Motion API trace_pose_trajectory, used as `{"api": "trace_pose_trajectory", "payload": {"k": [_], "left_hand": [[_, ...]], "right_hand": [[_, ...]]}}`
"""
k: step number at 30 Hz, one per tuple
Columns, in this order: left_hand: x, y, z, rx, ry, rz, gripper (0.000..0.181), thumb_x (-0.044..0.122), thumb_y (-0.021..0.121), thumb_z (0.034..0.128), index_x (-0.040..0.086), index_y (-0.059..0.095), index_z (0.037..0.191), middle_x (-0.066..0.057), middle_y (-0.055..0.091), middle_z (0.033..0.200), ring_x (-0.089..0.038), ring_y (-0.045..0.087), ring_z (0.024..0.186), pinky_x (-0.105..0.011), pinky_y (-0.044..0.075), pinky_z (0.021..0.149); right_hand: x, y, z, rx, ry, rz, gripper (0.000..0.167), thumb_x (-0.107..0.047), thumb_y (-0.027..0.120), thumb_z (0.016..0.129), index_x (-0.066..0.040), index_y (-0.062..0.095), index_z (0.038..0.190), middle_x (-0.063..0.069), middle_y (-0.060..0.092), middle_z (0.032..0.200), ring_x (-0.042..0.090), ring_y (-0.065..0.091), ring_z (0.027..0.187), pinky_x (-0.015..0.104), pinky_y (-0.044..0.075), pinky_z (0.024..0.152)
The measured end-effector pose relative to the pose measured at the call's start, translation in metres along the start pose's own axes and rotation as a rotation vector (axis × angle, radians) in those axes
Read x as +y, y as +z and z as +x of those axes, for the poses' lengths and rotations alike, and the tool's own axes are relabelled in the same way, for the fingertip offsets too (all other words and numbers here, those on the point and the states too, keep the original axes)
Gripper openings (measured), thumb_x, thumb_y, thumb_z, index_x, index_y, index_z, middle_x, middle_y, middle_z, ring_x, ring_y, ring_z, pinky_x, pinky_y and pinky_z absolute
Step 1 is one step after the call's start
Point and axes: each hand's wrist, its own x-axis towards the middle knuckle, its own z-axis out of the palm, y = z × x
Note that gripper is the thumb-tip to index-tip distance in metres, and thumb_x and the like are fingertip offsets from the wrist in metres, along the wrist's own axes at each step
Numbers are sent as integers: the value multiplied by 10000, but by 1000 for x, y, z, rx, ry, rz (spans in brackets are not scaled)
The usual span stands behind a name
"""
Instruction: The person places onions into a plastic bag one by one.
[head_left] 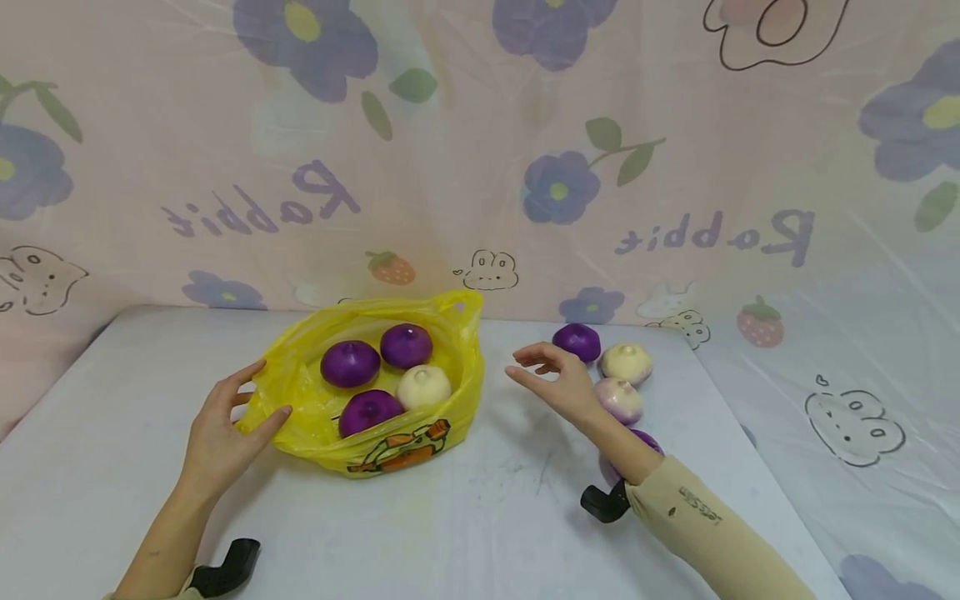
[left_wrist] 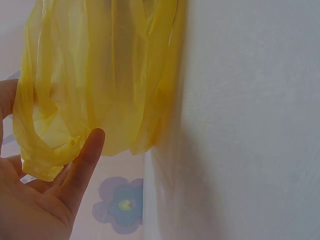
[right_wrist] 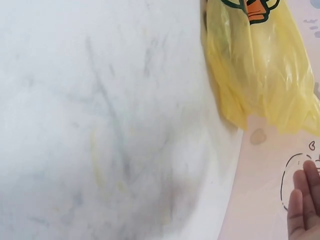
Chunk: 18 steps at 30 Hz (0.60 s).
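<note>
A yellow plastic bag (head_left: 300, 417) with an orange and green print stands with its mouth wide on the table. Inside lie purple onions (head_left: 350, 364) and one white onion (head_left: 423, 387). My left hand (head_left: 221, 433) holds the bag's left side, the edge lying between thumb and fingers; the left wrist view shows the bag's handle loop (left_wrist: 30, 135) there. To the right of the bag my right hand (head_left: 558, 387) hovers with nothing between its loosely bent fingers. Beside it are a purple onion (head_left: 577, 342), a white onion (head_left: 627, 364) and a purple-tinged white onion (head_left: 619, 401).
Another purple onion (head_left: 647, 440) is partly hidden behind my right forearm. The white table (head_left: 450, 533) carries faint grey marks. A printed cloth (head_left: 450, 167) hangs behind it and at the right. A black wrist mount (head_left: 603, 502) sits by my right sleeve.
</note>
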Motion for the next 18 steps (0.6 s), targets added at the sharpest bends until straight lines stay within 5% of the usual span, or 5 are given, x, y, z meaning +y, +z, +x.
{"api": "trace_pose_trajectory", "payload": {"k": [7, 18], "left_hand": [[0, 0, 0, -1, -7, 9, 680, 132, 700, 840, 28, 387, 1434, -265, 425, 1366, -440, 474, 1082, -596, 409, 820], [0, 0, 1, -5, -7, 5, 681, 127, 698, 839, 17, 382, 1432, -279, 417, 1370, -453, 467, 1087, -644, 402, 831]], "right_hand": [[12, -11, -4, 52, 81, -34, 330, -284, 745, 830, -103, 667, 1095, 110, 689, 1067, 215, 634, 1003, 312, 488, 838], [25, -29, -13, 126, 230, -118, 508, -360, 749, 816, -52, 611, 1196, 144, 646, 1185, 301, 579, 1123, 416, 436, 929]]}}
